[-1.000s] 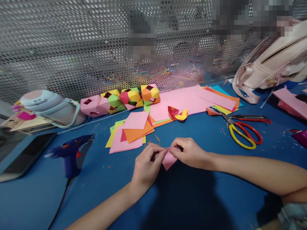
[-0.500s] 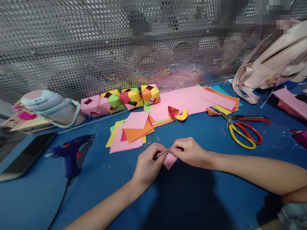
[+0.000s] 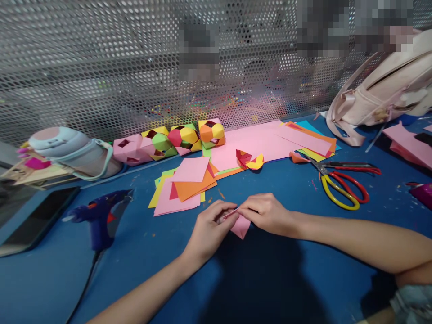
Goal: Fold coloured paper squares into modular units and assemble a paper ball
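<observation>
Between my hands is a small folded piece of pink paper (image 3: 241, 227), its pointed corner showing below my fingers. My left hand (image 3: 216, 223) pinches its left side between thumb and fingers. From the right, my right hand (image 3: 266, 212) grips the upper edge, with the fingertips of both hands nearly meeting. Part of the paper is hidden by my fingers. Just beyond lie a stack of coloured paper squares (image 3: 182, 198) and a small red and yellow folded paper piece (image 3: 249, 160).
Scissors (image 3: 340, 186) lie at right, near a beige backpack (image 3: 381, 85). At left are a blue glue gun (image 3: 99, 218), a phone (image 3: 40, 220) and a bottle (image 3: 77, 153). Folded paper balls (image 3: 162, 143) and a pink sheet (image 3: 253, 141) line the perforated metal panel (image 3: 118, 67).
My right fingertips have slid slightly left along the pink paper's upper edge, closer to my left hand. The paper's lower point has shifted a little to the right.
</observation>
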Available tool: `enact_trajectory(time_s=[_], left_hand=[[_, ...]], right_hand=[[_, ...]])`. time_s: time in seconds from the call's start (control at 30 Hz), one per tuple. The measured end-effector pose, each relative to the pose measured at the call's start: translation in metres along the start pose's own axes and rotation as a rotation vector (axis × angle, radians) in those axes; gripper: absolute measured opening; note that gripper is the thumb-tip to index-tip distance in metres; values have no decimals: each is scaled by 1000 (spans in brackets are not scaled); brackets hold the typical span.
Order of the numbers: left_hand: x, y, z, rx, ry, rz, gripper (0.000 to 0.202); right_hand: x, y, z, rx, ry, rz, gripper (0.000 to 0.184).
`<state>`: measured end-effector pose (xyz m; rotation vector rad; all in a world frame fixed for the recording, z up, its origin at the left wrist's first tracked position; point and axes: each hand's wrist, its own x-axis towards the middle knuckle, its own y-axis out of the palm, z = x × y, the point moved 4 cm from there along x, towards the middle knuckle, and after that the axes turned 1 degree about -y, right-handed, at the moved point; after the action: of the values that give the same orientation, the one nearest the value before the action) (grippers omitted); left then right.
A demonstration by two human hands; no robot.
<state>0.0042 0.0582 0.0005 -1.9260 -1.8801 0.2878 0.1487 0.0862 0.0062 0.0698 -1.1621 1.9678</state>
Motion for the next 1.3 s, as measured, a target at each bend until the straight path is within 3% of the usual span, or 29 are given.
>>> enact_trajectory(time_s=[0.1,0.33,0.73,0.93,1.1,1.3], left_hand=[[1,0,-3,4,25,25,8],[1,-6,-1,-28,-90,-83,15],[-1,-5,7,-97,-134,18,29],[-2,-7,11,-115,-215,0,36],[0,-6,1,-79,-172,17,29],[-1,-5,-10,12,-54,0,15]], right_hand=[[1,-1,0,10,37,9,25],[2,-6,-2,134,225,-83,15],[4,-11,-10,222,293,-120,17],[4,-10,-11,212,264,-104,16],[4,-10,-10,175,184,-92,15],[3,-7,1,96,-28,-25,21]])
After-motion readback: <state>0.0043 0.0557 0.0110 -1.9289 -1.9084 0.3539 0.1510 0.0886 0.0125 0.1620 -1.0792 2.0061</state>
